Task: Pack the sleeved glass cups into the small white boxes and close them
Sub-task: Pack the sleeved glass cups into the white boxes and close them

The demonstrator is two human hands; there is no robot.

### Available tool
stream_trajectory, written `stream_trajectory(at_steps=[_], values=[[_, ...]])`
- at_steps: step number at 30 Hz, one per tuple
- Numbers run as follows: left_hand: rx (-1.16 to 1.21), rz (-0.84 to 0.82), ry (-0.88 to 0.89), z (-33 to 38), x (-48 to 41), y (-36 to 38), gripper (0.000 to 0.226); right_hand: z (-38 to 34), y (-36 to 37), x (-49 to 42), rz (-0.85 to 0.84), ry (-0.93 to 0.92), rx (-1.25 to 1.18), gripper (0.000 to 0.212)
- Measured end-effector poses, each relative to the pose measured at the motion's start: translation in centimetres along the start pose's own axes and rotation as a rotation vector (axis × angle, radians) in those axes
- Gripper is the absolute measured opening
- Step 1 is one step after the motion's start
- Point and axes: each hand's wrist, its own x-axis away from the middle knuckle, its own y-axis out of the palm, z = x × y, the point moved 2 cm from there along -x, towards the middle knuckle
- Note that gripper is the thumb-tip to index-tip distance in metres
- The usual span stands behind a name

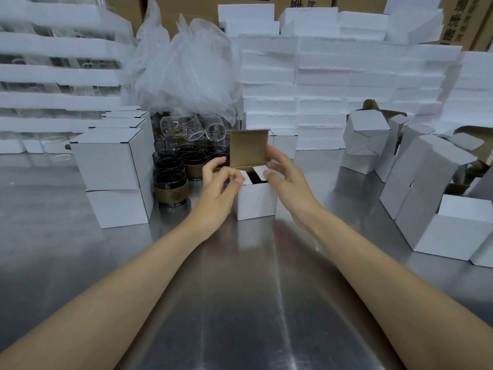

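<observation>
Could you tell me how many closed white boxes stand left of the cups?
4 visible: bottom box, top box on it, third box and fourth box behind them; others may be hidden.

Bare steel table (240, 303) near; closed boxes (112, 172) left, open boxes (426, 188) right
</observation>
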Motion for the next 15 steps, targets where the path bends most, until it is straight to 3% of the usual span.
stream_trajectory(at_steps=[6, 12, 15], values=[[-0.017, -0.015, 0.0, -0.47, -0.3, -0.17, 0.02, 0.63, 0.26, 0.48, 0.051, -0.03, -0.055, 0.019], [0.089, -0.02, -0.042, -0.55, -0.17, -0.16, 0.013, 0.26, 0.27, 0.74, 0.027, -0.174, 0.11, 0.017], [0.219, 0.012, -0.111, -0.36, -0.26, -0.1, 0.023, 0.31, -0.09, 0.67, -0.02, -0.16, 0.154, 0.013]])
